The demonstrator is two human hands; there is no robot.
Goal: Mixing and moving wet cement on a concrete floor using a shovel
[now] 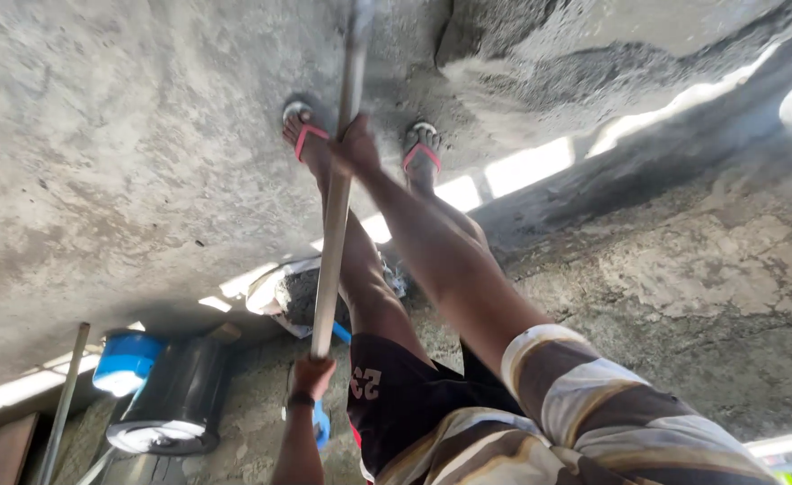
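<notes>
Both hands grip one long wooden handle (335,216). Its axis runs away from the body; right hand (356,148) is farther, left hand (312,375) nearer.

**Packages, labels, signs, screens**

No signs or screens. Bottom left: a dark round drum-like container (179,395) lying tilted, pale disc end toward the bottom edge, unlabelled as far as visible. Just beside its upper left, touching, a blue tub (125,361). Nothing legible as label.
</notes>
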